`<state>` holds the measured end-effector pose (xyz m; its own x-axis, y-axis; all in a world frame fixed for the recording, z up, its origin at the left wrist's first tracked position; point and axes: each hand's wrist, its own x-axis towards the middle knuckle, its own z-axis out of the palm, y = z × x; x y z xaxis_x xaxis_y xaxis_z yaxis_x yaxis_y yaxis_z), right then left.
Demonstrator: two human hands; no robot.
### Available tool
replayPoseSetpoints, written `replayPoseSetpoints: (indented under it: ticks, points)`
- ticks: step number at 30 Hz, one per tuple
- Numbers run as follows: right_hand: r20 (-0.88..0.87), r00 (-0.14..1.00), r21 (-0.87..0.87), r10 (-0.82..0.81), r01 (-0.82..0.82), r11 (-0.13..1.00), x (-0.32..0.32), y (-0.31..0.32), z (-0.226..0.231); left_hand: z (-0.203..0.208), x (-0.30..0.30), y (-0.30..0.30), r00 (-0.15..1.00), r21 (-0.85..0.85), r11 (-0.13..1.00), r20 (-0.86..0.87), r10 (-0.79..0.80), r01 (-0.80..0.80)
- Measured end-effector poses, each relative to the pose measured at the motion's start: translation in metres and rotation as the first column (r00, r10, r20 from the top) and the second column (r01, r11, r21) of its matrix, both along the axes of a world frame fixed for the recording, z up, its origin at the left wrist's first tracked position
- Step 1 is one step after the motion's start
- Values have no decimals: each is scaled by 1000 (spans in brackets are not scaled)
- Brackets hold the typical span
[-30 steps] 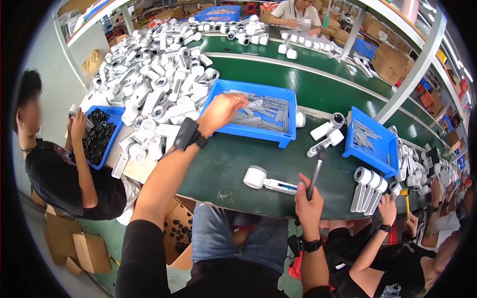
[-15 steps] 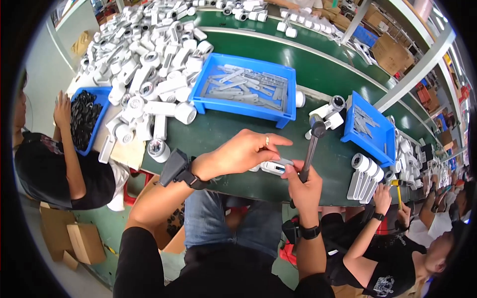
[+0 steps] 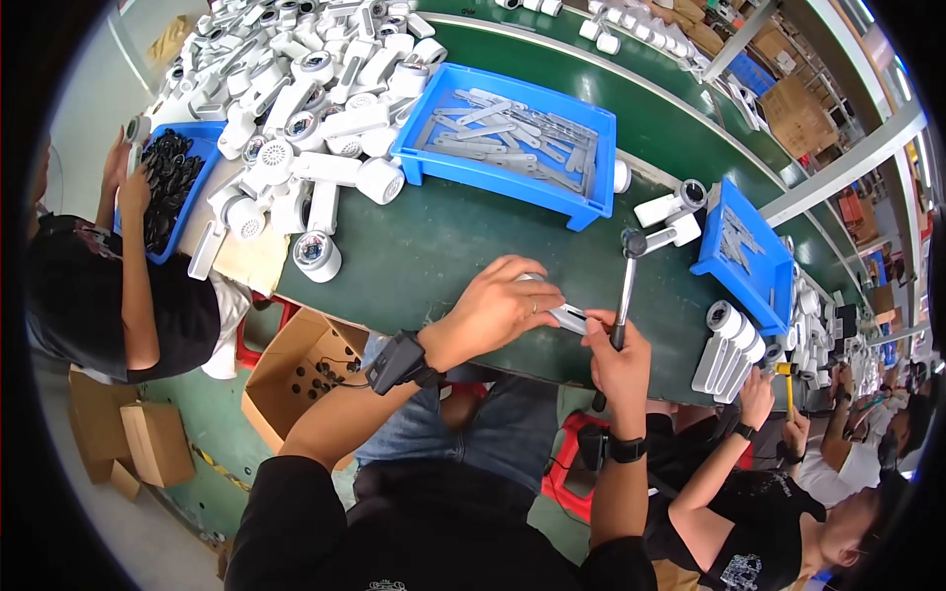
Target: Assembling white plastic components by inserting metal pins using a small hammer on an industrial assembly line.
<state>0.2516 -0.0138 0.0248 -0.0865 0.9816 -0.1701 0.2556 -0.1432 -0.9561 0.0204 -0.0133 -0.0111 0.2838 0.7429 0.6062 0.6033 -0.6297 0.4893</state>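
My left hand (image 3: 498,305) lies over a white handheld-fan body (image 3: 564,315) on the green bench (image 3: 434,246), pressing a grey strip onto it. My right hand (image 3: 616,350) grips the black handle of a small hammer (image 3: 625,286), its head raised upright above the part, while the thumb touches the strip's end. A blue tray of grey strips (image 3: 512,138) stands just beyond my hands.
A big heap of white fan bodies (image 3: 296,89) fills the bench's far left. One person on the left (image 3: 108,286) works at a blue bin of black parts (image 3: 168,177). Another blue tray (image 3: 744,251) and a person with a hammer (image 3: 788,473) are on the right. Cardboard boxes (image 3: 305,374) sit below.
My left hand came back from the blue tray with a grey strip and settled on the white part. The hammer stays upright in my right hand.
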Motion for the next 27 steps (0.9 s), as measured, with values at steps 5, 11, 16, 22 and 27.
replayPoseSetpoints:
  ticks: [5, 11, 16, 22, 27]
  points:
    - [92, 995, 148, -26, 13, 989, 10, 6, -7, -1, 0, 0, 999, -24, 1000, 42, 18, -17]
    - [243, 970, 202, 19, -70, 977, 16, 7, -12, -7, 0, 1, 998, -15, 1000, 63, 27, -26]
    - [354, 929, 167, 105, -173, 971, 12, 10, 1, -14, -3, 0, 999, 57, 998, 31, 33, -35]
    - [422, 873, -52, 245, -246, 968, 12, 35, 31, 1, -4, 11, 993, 101, 994, -110, -30, 41]
    - [477, 855, 5, 203, -233, 972, 10, 33, 24, -3, -2, 8, 989, 88, 996, -148, -2, 16]
